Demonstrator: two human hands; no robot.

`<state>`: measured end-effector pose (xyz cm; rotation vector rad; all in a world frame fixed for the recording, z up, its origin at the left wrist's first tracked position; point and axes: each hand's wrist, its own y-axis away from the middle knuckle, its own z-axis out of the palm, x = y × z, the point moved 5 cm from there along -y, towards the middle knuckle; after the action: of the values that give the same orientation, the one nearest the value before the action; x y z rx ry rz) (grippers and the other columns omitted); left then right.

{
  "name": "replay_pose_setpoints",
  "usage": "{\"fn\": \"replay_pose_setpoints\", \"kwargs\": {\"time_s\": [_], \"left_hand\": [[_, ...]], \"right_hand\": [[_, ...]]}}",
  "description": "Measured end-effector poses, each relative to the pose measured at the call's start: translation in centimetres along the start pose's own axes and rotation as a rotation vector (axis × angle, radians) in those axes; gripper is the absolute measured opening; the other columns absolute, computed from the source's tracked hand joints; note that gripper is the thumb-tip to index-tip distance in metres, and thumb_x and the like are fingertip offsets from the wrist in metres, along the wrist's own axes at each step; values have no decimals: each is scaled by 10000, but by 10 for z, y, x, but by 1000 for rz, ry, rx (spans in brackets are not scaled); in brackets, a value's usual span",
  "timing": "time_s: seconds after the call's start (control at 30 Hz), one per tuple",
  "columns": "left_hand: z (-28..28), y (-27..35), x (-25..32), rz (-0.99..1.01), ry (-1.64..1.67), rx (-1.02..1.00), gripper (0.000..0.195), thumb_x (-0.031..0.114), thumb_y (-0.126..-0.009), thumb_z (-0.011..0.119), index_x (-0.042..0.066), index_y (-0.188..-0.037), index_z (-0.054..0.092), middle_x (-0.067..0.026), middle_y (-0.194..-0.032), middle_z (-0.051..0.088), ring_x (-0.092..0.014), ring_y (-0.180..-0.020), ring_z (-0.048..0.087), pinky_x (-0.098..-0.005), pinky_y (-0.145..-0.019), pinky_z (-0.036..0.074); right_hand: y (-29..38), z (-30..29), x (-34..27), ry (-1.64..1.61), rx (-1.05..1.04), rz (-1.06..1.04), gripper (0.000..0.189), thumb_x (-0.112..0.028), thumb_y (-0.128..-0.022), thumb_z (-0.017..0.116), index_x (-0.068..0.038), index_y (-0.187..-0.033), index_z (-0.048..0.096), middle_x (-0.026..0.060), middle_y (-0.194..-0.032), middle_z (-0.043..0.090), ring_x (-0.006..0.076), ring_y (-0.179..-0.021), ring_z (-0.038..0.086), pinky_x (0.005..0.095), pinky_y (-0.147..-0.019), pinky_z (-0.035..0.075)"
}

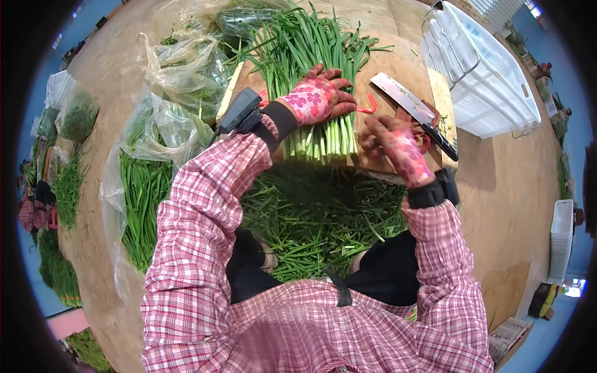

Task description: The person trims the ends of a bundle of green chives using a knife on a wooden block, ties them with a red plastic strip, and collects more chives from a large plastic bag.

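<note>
A wide bunch of green leafy stalks (303, 51), perhaps garlic chives, lies on a wooden board (392, 46) with its pale cut ends towards me. My left hand (317, 95), in a pink flowered fingerless glove, rests flat across the stalks, fingers spread. Red ties (368, 104) show beside and under the bunch. Just right of the pale ends is my right hand (396, 144), gloved alike, blurred, its fingers loosely bent; whether it holds anything I cannot tell. A cleaver (403, 100) with a black handle lies on the board, partly over a reddish cloth (431, 112).
Clear plastic bags (182, 70) of greens stand left of the board, above another long green bundle (147, 205). Loose trimmings (326, 214) cover the floor between my legs. White plastic crates (489, 70) stand at the upper right. A person in checked clothing (32, 212) is at the far left.
</note>
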<state>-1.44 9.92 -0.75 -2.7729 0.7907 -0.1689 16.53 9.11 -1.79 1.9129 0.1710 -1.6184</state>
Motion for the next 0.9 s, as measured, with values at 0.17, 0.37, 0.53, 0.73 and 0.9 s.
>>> {"fn": "replay_pose_setpoints", "kwargs": {"time_s": [0.17,0.37,0.53,0.73,0.9], "left_hand": [[-10,13,9,-61,-87,82,463,429,-967,417,265,-1400,411,-100,-1470,351,-313,-1390,261,-526,-1128,145],[-6,62,2,-193,60,1,559,535,-928,441,249,-1407,406,-176,-1487,297,-427,-1372,246,-574,-1087,228],[5,41,7,-85,161,65,513,502,-934,426,204,-1346,488,-199,-1459,338,-430,-1341,291,-555,-1094,229],[-85,157,1,-376,24,337,590,537,-942,397,242,-1447,328,-159,-1457,362,-376,-1366,285,-546,-1119,178],[-136,462,34,-1159,-264,782,581,333,-789,724,76,-1281,554,-206,-1403,413,-365,-1298,377,-458,-1077,302]], "right_hand": [[-31,12,14,455,105,-279,501,-346,-888,590,-8,-1251,522,266,-1107,617,413,-1079,573,432,-877,458],[-8,65,-21,378,-28,-193,439,-265,-912,557,34,-1231,518,245,-1134,607,339,-1082,591,394,-876,466],[-94,-13,79,1040,-254,-458,455,-353,-964,459,-39,-1291,495,215,-1175,585,300,-1001,581,386,-790,485],[-26,9,-63,859,169,-383,387,-345,-963,525,9,-1085,622,119,-907,665,169,-762,608,281,-653,474],[22,226,-100,568,-386,-701,211,-107,-931,593,-5,-1114,618,44,-989,655,98,-893,586,235,-813,463]]}}
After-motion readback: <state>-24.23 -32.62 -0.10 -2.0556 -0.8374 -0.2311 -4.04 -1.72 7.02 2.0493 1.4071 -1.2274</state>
